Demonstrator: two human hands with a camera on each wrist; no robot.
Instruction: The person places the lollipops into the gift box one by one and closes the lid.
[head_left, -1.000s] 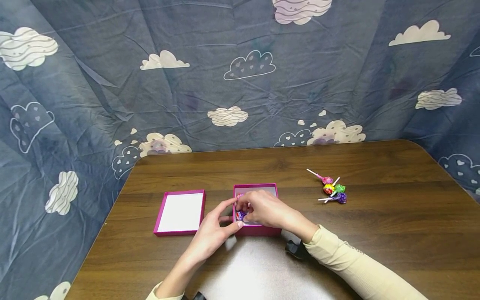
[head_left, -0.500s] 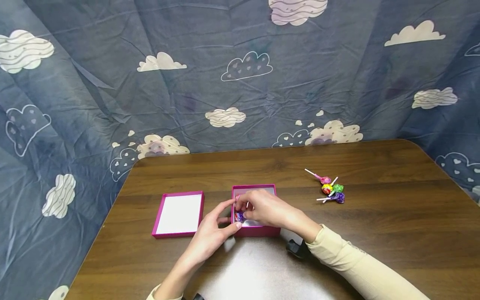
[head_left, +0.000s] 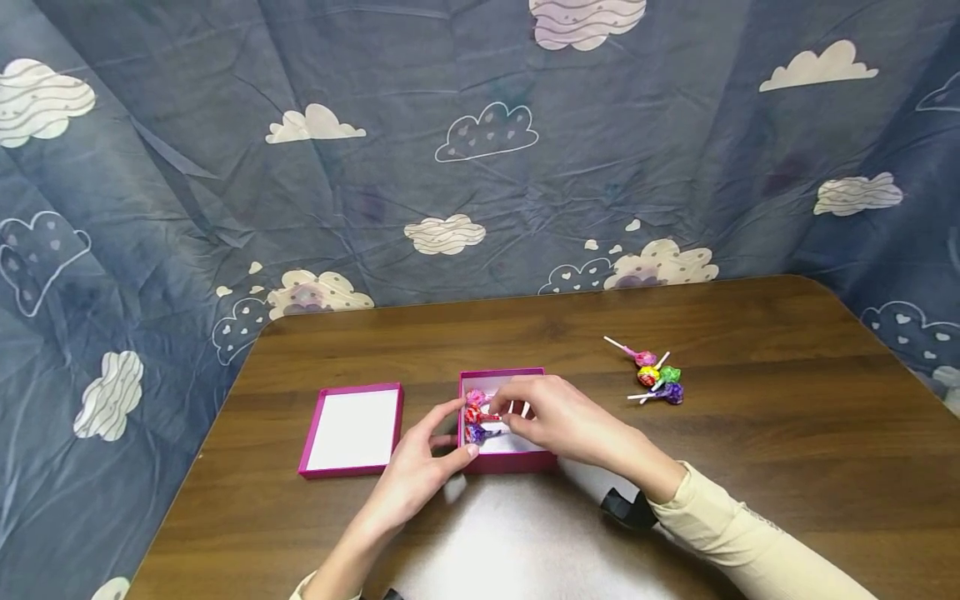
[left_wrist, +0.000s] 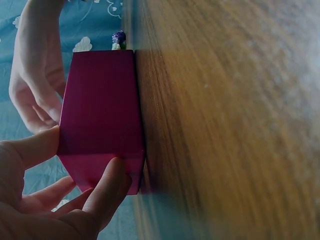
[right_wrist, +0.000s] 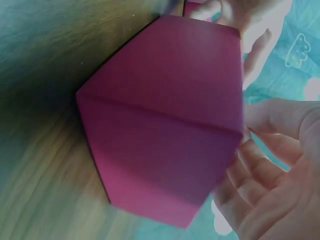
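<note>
In the head view, an open magenta box (head_left: 517,463) with a white inside stands mid-table. Along its left wall lie a pink lollipop (head_left: 476,397), a red lollipop (head_left: 473,414) and a purple lollipop (head_left: 474,433), sticks pointing right. My left hand (head_left: 418,472) holds the box at its left side, thumb at the front corner and fingers against the left wall. Reaching in from the right, my right hand (head_left: 566,419) pinches the red lollipop by its stick, with curled fingers. Both wrist views mostly show the box's outer walls, so the lollipops inside are hidden there.
Left of the box lies its magenta-rimmed lid (head_left: 352,429), white inside up. At the right is a loose group of lollipops: pink (head_left: 644,358), yellow (head_left: 648,377), green (head_left: 670,376) and purple (head_left: 672,392). A cloud-patterned curtain (head_left: 390,183) hangs behind the wooden table (head_left: 750,417).
My right hand has drawn back to the right inside the box, uncovering the pink, red and purple lollipops. My left hand stays at the box. The head view has shifted slightly.
</note>
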